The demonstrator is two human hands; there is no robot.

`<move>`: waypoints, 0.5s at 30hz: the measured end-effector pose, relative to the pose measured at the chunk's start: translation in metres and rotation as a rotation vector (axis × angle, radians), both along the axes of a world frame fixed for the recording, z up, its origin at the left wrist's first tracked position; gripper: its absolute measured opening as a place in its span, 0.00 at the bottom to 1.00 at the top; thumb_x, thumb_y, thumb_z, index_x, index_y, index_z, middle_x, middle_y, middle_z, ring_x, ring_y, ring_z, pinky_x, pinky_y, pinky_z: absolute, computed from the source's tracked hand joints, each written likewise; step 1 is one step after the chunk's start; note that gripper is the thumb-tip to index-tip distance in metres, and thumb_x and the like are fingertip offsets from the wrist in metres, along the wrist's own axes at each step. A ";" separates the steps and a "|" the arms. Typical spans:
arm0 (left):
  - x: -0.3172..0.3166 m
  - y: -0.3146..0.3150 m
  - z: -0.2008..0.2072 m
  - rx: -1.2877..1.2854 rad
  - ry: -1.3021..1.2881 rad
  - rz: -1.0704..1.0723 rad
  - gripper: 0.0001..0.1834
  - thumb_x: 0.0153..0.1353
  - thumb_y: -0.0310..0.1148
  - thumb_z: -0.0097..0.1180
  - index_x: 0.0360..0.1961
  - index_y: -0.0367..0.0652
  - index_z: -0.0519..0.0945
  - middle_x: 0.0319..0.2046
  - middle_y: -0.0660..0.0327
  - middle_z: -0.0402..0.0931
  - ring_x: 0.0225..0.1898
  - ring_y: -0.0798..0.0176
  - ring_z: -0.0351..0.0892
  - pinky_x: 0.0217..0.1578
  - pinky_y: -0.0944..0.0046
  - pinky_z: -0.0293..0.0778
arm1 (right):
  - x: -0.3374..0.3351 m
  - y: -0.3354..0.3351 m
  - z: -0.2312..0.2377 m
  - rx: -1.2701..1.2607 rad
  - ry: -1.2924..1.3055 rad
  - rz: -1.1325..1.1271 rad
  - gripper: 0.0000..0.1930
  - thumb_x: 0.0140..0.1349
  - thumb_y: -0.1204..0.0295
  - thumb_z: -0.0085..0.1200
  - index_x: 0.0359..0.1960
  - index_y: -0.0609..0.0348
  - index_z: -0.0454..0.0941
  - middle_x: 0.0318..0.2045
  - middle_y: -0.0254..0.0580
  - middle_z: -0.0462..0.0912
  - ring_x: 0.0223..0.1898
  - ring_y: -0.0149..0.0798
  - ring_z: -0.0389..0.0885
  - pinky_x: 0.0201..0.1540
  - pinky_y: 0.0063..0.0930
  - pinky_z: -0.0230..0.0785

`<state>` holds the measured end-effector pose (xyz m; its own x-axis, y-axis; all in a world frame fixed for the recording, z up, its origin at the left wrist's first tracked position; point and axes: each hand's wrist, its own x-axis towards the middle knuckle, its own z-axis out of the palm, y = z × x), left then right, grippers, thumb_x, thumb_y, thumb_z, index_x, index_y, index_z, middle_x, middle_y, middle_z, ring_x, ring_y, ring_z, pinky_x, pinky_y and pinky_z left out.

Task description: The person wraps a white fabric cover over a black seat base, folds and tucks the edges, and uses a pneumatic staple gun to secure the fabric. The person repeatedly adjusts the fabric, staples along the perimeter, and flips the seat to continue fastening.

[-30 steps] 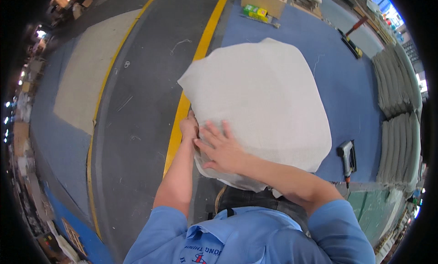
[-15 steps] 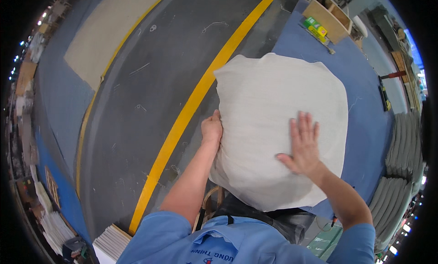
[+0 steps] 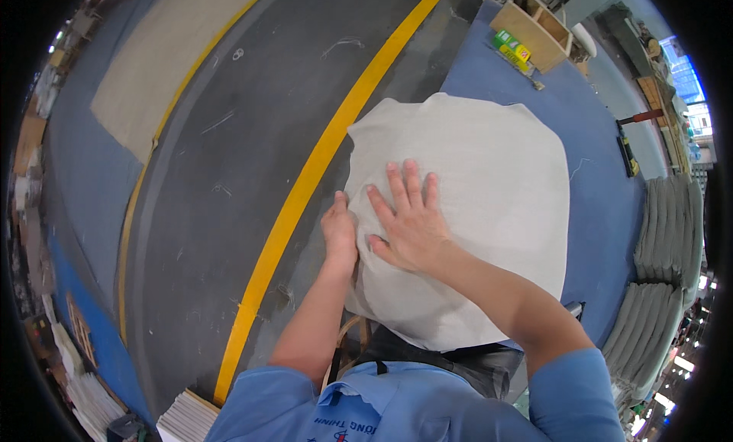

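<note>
A large off-white fabric piece (image 3: 489, 174), roughly square with wavy edges, lies in front of me over something it hides. At its left edge my left hand (image 3: 337, 232) is closed, gripping the edge; its fingertips are partly out of sight. My right hand (image 3: 414, 226) lies flat on the cloth near that edge, fingers spread, holding nothing. Small creases run through the fabric beside my left hand.
A blue surface (image 3: 599, 205) lies right of the fabric, with a wooden box (image 3: 532, 33), a green-yellow packet (image 3: 511, 48) and a red-handled tool (image 3: 640, 117). Grey padded pieces (image 3: 663, 228) are stacked far right. A yellow line (image 3: 305, 186) crosses the floor.
My right hand has slid left across the fabric toward my left hand, its fingers still spread. My left hand stays at the left edge. The whole view has shifted slightly.
</note>
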<state>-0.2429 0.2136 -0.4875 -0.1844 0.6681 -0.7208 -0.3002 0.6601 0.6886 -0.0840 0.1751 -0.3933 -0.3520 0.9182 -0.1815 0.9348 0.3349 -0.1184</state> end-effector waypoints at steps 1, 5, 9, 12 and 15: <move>-0.003 0.003 0.007 -0.011 -0.037 0.031 0.31 0.80 0.50 0.54 0.60 0.27 0.82 0.61 0.48 0.82 0.61 0.55 0.80 0.62 0.57 0.74 | -0.001 0.001 -0.002 0.008 0.002 -0.004 0.44 0.71 0.41 0.48 0.82 0.54 0.61 0.83 0.72 0.43 0.83 0.79 0.35 0.77 0.84 0.34; -0.048 0.015 0.025 0.097 -0.547 -0.232 0.41 0.77 0.58 0.57 0.73 0.29 0.71 0.70 0.48 0.73 0.70 0.53 0.74 0.69 0.51 0.72 | -0.005 0.000 0.000 0.002 -0.002 -0.028 0.41 0.71 0.43 0.47 0.81 0.51 0.63 0.84 0.69 0.43 0.83 0.77 0.35 0.77 0.83 0.32; -0.081 0.024 0.034 -0.108 -0.422 -0.683 0.42 0.72 0.51 0.67 0.76 0.35 0.68 0.71 0.53 0.73 0.69 0.53 0.76 0.67 0.48 0.75 | -0.006 -0.002 0.003 0.005 -0.015 -0.039 0.40 0.71 0.43 0.48 0.80 0.50 0.65 0.84 0.66 0.44 0.83 0.77 0.35 0.78 0.82 0.32; -0.080 0.016 0.008 -0.165 -0.319 -0.810 0.37 0.72 0.41 0.68 0.75 0.37 0.69 0.69 0.52 0.76 0.67 0.51 0.79 0.66 0.48 0.76 | -0.007 -0.002 0.004 0.036 0.019 -0.019 0.39 0.71 0.44 0.48 0.79 0.50 0.67 0.84 0.64 0.45 0.83 0.76 0.36 0.78 0.82 0.33; -0.064 0.019 0.022 -0.120 -0.360 -0.814 0.32 0.74 0.35 0.65 0.74 0.35 0.70 0.65 0.49 0.78 0.65 0.49 0.81 0.65 0.46 0.78 | -0.003 -0.003 -0.002 0.051 0.030 -0.042 0.38 0.70 0.44 0.48 0.78 0.51 0.68 0.84 0.63 0.46 0.84 0.75 0.37 0.78 0.81 0.34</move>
<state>-0.3067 0.2330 -0.4658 0.5639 0.4095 -0.7171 0.1078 0.8245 0.5555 -0.0871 0.1723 -0.3956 -0.3177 0.9401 -0.1236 0.9444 0.3020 -0.1302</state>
